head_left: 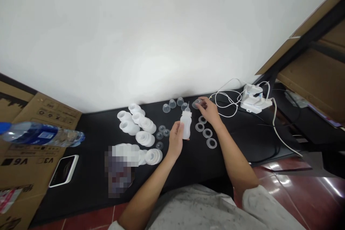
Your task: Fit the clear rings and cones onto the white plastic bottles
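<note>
My left hand is closed around a small white feeding bottle, held upright with a thin pointed teat on top. To its right, my right hand has its fingers on a clear dome cap near the wall. Several similar clear caps stand at the back of the table, just left of the bottle's tip. Below my right hand lies a column of translucent rings. Left of the bottle are several small clear teats. Farther left, several white bottles are grouped together.
The black table runs along a white wall. White cables and a power strip are at right. At left are a phone, a water bottle and a cardboard box. A pixelated patch covers something near the front.
</note>
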A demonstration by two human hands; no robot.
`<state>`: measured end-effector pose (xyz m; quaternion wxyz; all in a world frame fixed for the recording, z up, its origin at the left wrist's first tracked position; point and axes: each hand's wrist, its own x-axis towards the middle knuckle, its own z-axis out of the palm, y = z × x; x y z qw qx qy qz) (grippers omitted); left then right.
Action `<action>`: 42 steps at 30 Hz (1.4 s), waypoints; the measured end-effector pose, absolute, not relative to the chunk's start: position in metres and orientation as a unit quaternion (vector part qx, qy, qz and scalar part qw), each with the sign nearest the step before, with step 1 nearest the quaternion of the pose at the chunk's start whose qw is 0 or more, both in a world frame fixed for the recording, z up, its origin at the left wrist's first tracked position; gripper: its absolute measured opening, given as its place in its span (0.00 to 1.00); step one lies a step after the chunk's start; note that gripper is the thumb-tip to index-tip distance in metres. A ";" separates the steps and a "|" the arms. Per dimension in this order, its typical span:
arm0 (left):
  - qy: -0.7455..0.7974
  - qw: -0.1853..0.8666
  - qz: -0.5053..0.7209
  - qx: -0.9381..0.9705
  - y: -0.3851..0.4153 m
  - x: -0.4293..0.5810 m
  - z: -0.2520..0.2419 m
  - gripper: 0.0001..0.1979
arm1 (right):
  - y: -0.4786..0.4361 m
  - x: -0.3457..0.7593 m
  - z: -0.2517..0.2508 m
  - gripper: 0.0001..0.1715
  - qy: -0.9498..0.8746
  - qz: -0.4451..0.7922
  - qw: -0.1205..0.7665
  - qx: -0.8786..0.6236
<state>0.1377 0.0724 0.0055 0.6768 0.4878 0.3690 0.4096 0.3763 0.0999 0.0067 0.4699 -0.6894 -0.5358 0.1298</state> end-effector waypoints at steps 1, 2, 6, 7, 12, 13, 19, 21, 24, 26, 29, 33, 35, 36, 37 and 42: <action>0.364 0.684 0.407 0.484 0.073 0.137 0.007 0.28 | 0.096 0.379 0.009 0.22 -0.503 0.167 0.523 -0.668; 0.359 0.688 0.403 0.484 0.073 0.137 0.007 0.27 | 0.093 0.380 0.011 0.24 -0.466 0.212 0.576 -0.637; 0.364 0.673 0.386 0.515 0.069 0.137 0.009 0.26 | 0.085 0.371 0.022 0.27 -0.379 0.355 0.682 -0.515; 0.368 0.666 0.382 0.524 0.068 0.137 0.009 0.26 | 0.084 0.367 0.025 0.26 -0.381 0.372 0.686 -0.496; 0.374 0.666 0.372 0.527 0.066 0.139 0.008 0.28 | 0.076 0.356 0.035 0.25 -0.467 0.421 0.625 -0.462; 0.376 0.667 0.373 0.524 0.067 0.139 0.008 0.28 | 0.074 0.356 0.036 0.24 -0.487 0.423 0.608 -0.463; 0.373 0.669 0.369 0.527 0.065 0.138 0.013 0.27 | 0.068 0.358 0.040 0.18 -0.508 0.435 0.581 -0.463; 0.368 0.669 0.369 0.530 0.062 0.137 0.014 0.26 | 0.066 0.358 0.039 0.18 -0.504 0.455 0.572 -0.459; 0.371 0.652 0.375 0.545 0.059 0.136 0.013 0.25 | 0.061 0.359 0.041 0.18 -0.501 0.490 0.550 -0.454; 0.379 0.618 0.388 0.569 0.056 0.136 0.011 0.23 | 0.058 0.360 0.044 0.19 -0.492 0.510 0.536 -0.459; 0.401 0.543 0.415 0.610 0.050 0.137 0.006 0.19 | 0.055 0.358 0.050 0.23 -0.477 0.521 0.523 -0.478; 0.426 0.490 0.445 0.617 0.041 0.142 0.002 0.17 | 0.056 0.347 0.054 0.23 -0.472 0.508 0.533 -0.485; 0.422 0.498 0.449 0.610 0.039 0.145 0.001 0.18 | 0.056 0.340 0.053 0.28 -0.470 0.512 0.543 -0.472; 0.413 0.505 0.453 0.608 0.039 0.146 0.001 0.19 | 0.056 0.338 0.052 0.33 -0.470 0.517 0.545 -0.463; 0.403 0.511 0.456 0.607 0.040 0.147 0.001 0.19 | 0.056 0.336 0.052 0.36 -0.473 0.523 0.545 -0.454; 0.367 0.566 0.452 0.584 0.045 0.147 0.001 0.23 | 0.056 0.339 0.052 0.33 -0.502 0.494 0.539 -0.463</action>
